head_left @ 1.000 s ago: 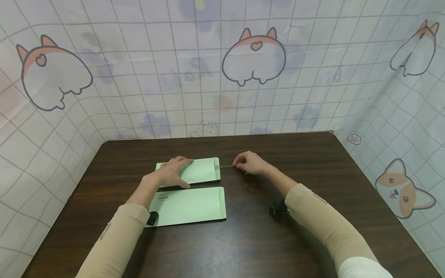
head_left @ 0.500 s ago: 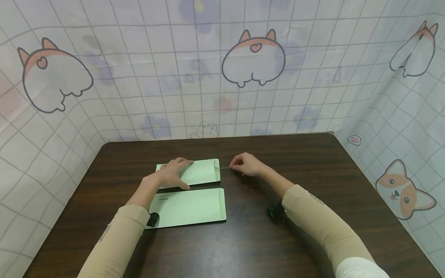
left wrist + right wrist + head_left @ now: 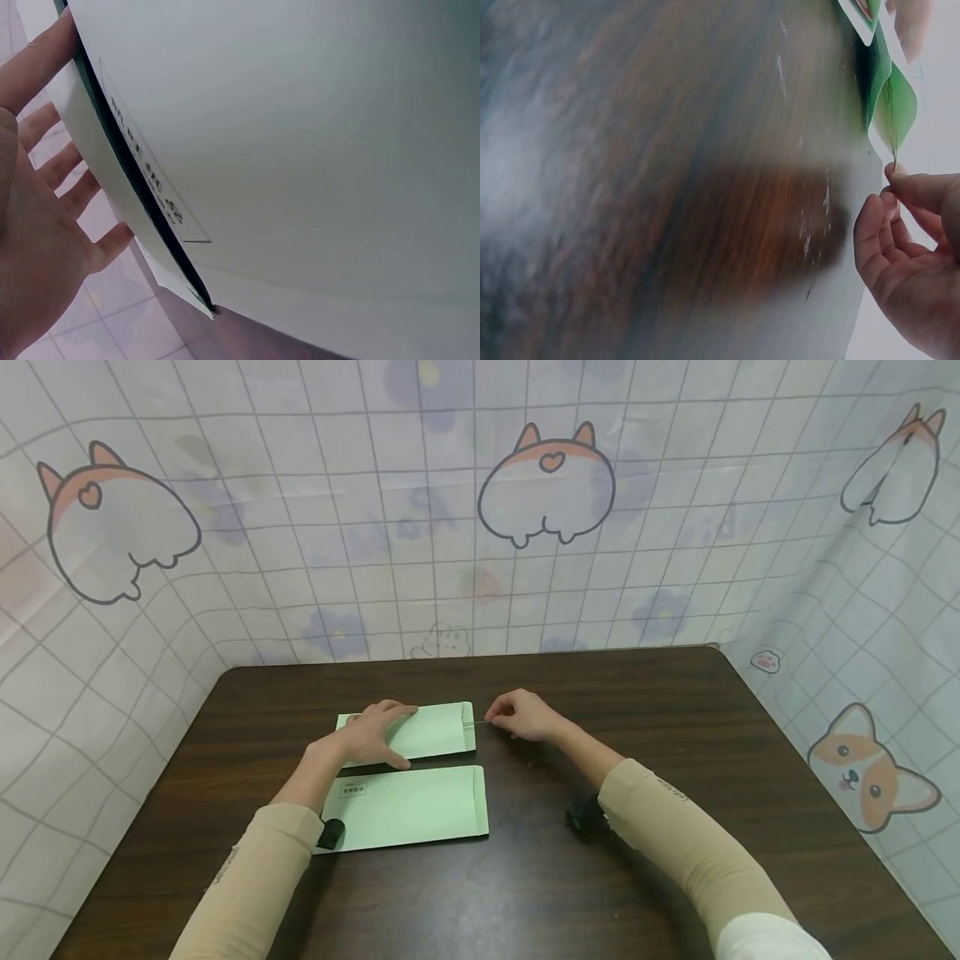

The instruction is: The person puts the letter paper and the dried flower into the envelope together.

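Two pale green envelopes lie one behind the other. My left hand (image 3: 371,733) rests on the left part of the far envelope (image 3: 435,729), its fingers spread and its thumb toward the near envelope (image 3: 412,810). Between thumb and fingertips, my right hand (image 3: 525,717) pinches a thin wire-like strand (image 3: 482,722) just right of the far envelope. In the right wrist view the strand (image 3: 894,135) runs into that envelope's gaping mouth (image 3: 905,112); its inner end is hidden. The near envelope (image 3: 300,150) fills most of the left wrist view and has a small printed box.
The dark wooden table (image 3: 525,877) reaches back to a grid-patterned wall cloth (image 3: 480,568) with cartoon dogs. A black wrist camera (image 3: 331,833) hangs over the near envelope's left corner, and another black one (image 3: 585,818) sits under the right forearm.
My right hand has moved left toward the far envelope, so less of the strand shows outside it. The left hand and both envelopes stay in place.
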`<action>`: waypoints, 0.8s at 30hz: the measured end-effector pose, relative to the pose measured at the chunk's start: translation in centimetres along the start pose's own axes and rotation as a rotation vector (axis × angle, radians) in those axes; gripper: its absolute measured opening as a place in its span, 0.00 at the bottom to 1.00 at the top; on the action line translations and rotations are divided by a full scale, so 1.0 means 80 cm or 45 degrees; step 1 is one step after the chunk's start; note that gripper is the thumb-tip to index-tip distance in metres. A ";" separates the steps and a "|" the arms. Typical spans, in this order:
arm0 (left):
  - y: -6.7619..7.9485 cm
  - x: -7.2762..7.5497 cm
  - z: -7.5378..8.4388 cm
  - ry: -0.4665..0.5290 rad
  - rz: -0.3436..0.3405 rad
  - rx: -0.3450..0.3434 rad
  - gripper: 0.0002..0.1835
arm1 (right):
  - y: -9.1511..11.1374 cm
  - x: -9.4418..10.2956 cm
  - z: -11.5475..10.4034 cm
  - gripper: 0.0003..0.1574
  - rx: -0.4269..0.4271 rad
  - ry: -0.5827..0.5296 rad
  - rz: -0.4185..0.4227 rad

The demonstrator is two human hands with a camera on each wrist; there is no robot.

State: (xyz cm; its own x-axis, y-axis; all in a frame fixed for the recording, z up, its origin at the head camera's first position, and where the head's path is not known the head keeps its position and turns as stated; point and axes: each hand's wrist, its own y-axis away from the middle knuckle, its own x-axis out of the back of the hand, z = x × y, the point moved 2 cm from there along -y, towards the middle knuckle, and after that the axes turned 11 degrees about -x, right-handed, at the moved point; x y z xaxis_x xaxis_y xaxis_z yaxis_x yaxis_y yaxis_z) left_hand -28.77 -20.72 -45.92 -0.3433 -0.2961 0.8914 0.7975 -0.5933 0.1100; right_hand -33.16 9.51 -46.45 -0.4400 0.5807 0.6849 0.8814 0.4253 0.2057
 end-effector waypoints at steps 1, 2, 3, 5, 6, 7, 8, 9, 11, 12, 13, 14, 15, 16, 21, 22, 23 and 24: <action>0.000 0.000 0.000 -0.001 0.003 -0.002 0.53 | 0.000 0.000 -0.002 0.12 0.001 0.000 0.000; 0.000 0.000 0.001 -0.001 0.005 -0.002 0.53 | 0.000 -0.001 -0.004 0.12 -0.001 0.000 0.001; 0.000 0.001 0.001 -0.001 0.006 -0.002 0.53 | -0.001 -0.002 -0.005 0.12 -0.001 -0.002 0.000; 0.001 0.001 0.002 0.003 0.007 0.000 0.53 | -0.002 -0.005 -0.007 0.12 -0.010 -0.008 -0.005; 0.001 0.001 0.001 0.004 0.005 0.001 0.53 | -0.002 -0.006 -0.009 0.12 -0.010 -0.014 -0.009; 0.001 0.000 0.001 0.006 0.004 0.001 0.53 | -0.002 -0.007 -0.010 0.12 -0.005 -0.026 -0.012; 0.001 0.000 0.001 0.007 0.004 0.002 0.53 | -0.002 -0.008 -0.011 0.12 0.002 -0.037 -0.011; 0.001 0.000 0.001 0.007 0.005 0.001 0.53 | -0.003 -0.010 -0.011 0.12 0.006 -0.050 -0.008; 0.001 -0.001 0.000 0.011 0.006 -0.003 0.53 | -0.004 -0.014 -0.012 0.11 0.016 -0.085 -0.002; 0.001 -0.001 0.000 0.015 0.005 -0.008 0.53 | -0.005 -0.016 -0.011 0.11 0.021 -0.108 0.003; 0.001 -0.001 0.000 0.017 0.004 -0.011 0.53 | -0.006 -0.018 -0.011 0.10 0.022 -0.132 0.008; 0.001 -0.001 0.000 0.018 0.004 -0.016 0.53 | -0.007 -0.020 -0.011 0.10 0.022 -0.153 0.014; 0.000 -0.001 0.000 0.020 0.003 -0.019 0.53 | -0.008 -0.022 -0.011 0.10 0.016 -0.177 0.020; 0.000 -0.002 0.000 0.016 0.003 -0.026 0.53 | -0.009 -0.024 -0.011 0.10 0.013 -0.200 0.027; 0.001 -0.001 -0.001 0.008 0.009 -0.024 0.53 | -0.015 -0.032 -0.013 0.10 -0.025 -0.296 0.062; 0.002 0.000 -0.001 0.007 0.010 -0.020 0.53 | -0.015 -0.033 -0.013 0.10 -0.033 -0.309 0.067; 0.002 0.000 -0.001 0.011 0.009 -0.015 0.53 | -0.016 -0.035 -0.014 0.10 -0.042 -0.323 0.071; 0.002 -0.001 -0.002 0.010 0.010 -0.014 0.53 | -0.016 -0.036 -0.015 0.10 -0.052 -0.335 0.076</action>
State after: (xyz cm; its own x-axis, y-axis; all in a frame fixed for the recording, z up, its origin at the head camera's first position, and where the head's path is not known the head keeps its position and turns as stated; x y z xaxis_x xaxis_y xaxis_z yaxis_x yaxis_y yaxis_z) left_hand -28.67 -20.91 -46.02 -0.3409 -0.3062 0.8888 0.7947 -0.5989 0.0985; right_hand -32.85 6.44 -47.83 -0.4120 0.7664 0.4929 0.9109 0.3597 0.2021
